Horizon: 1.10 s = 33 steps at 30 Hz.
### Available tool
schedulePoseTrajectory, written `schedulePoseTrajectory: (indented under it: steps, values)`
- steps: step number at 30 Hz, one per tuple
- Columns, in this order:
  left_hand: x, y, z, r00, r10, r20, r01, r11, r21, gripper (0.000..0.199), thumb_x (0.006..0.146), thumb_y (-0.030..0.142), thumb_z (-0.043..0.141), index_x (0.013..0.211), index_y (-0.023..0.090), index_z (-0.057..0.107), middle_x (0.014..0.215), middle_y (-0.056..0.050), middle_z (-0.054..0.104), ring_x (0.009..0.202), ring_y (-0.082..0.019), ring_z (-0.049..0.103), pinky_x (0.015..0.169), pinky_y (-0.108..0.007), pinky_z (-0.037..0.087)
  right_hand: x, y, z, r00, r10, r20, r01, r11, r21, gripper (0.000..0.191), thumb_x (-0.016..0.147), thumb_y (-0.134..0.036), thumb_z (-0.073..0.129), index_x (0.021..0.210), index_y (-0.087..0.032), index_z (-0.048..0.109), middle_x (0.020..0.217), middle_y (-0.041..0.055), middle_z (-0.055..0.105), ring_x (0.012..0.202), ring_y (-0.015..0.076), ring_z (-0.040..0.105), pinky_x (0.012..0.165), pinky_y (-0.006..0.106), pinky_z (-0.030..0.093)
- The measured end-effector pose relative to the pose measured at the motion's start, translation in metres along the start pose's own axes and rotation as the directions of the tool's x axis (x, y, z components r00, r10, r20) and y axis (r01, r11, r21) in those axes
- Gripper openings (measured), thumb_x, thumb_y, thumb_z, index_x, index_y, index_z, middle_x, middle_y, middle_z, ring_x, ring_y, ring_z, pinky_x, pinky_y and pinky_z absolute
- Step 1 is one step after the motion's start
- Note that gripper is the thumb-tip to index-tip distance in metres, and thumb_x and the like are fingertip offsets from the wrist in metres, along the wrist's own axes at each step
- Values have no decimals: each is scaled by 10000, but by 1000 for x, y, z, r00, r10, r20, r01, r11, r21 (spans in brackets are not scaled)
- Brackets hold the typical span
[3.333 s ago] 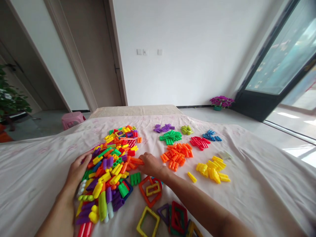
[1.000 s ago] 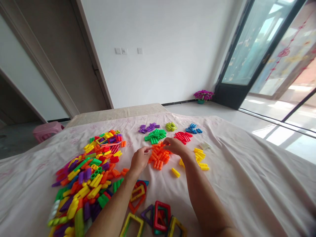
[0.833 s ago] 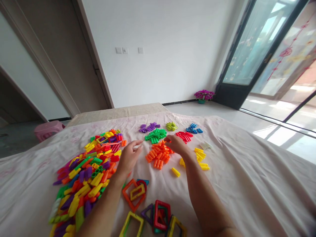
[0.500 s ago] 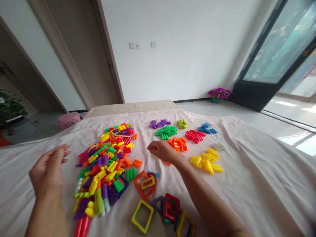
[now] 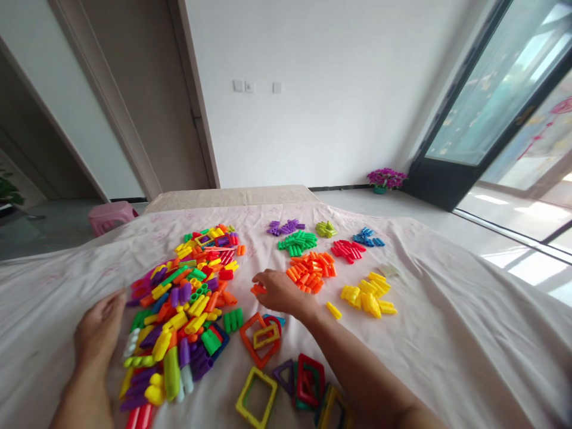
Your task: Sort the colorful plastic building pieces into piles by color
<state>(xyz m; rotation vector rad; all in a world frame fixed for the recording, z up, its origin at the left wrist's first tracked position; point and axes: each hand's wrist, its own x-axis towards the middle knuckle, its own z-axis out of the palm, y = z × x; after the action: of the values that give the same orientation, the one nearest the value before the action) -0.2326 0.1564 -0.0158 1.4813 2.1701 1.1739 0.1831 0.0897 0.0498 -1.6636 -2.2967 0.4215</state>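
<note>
A mixed pile of colourful plastic tube blocks [image 5: 179,319] lies on the pale cloth. My left hand [image 5: 99,328] rests beside the pile's left edge, loosely open and holding nothing that I can see. Right of the pile, my right hand [image 5: 279,292] is closed with an orange tube block [image 5: 258,289] at its fingertips, partly hidden by them. Just beyond that hand sits a group of orange tube blocks [image 5: 313,269]. Yellow tube blocks [image 5: 369,295] are grouped farther right, and a single yellow one [image 5: 333,310] lies close to my right forearm.
Purple [image 5: 286,227], green [image 5: 298,243], lime [image 5: 326,229], red [image 5: 348,251] and blue groups [image 5: 369,236] lie at the back. Flat geometric frames [image 5: 257,396] are in front. A pink stool [image 5: 112,217] stands left of the table.
My right hand has moved left and nearer, onto an orange block by the pile. My left hand has shifted right and down towards the pile. The view has turned slightly.
</note>
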Motion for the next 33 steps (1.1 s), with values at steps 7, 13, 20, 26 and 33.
schedulePoseTrajectory:
  steps: [7,13,20,26,33]
  values:
    - [3,-5,-1,997,-39,61,33,995,98,567,885,580,413,1230,208,667,1219,-138,678,1124,-355,612,956,-462,469,-31,54,-57,921,362,-143,-380,916,-127,381,833,-206,547,1192,-214,674,1134,96,689,1018,233,647,778,290,438]
    - [3,0,4,996,-39,84,27,990,141,542,902,547,407,1241,210,663,1208,-136,679,1067,-318,618,907,-410,467,-33,54,-65,903,388,-182,-415,899,-139,332,852,-282,608,1167,-214,684,1127,101,688,1027,242,638,782,300,443]
    - [5,0,5,989,-50,140,25,985,171,585,891,603,416,1267,227,659,1230,-125,677,1077,-315,619,892,-389,467,8,-8,-6,999,-34,-5,34,984,176,305,849,-305,661,1141,-232,706,1043,40,717,865,163,668,726,239,475]
    - [5,3,5,987,-56,148,26,980,197,565,892,575,421,1261,223,666,1267,-126,663,1103,-327,611,887,-392,459,37,-44,26,986,-139,91,131,988,86,468,830,-482,679,1223,-229,658,1147,85,696,963,227,674,753,283,497]
    - [11,-4,6,983,-86,163,47,971,233,601,882,632,388,1261,248,654,1234,-120,675,1071,-335,626,864,-391,469,25,-24,16,994,-93,61,89,994,66,306,834,-176,558,1093,-207,719,1045,64,739,933,193,675,762,249,458]
